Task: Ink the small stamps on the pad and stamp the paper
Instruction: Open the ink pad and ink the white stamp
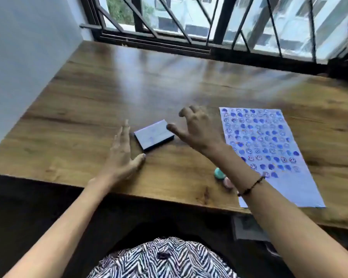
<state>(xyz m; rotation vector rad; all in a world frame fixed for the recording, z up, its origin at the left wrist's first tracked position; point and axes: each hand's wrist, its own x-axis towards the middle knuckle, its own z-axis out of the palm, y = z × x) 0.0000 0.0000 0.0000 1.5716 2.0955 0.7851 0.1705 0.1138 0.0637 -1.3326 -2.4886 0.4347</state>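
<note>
Under the right forearm, two small round stamps, teal [219, 173] and pink [227, 181], sit half hidden and blurred on the wooden table [92, 109], just left of the paper [269, 149]. Paper's near-left corner is covered by the arm; prints are blue blobs and smiley faces, soft focus. Flat rectangular pad [154, 135], lid shut, lies between hands. Left hand [122, 155] flat, fingers spread, empty. Right hand [197, 129] clawed wide, holding nothing.
</note>
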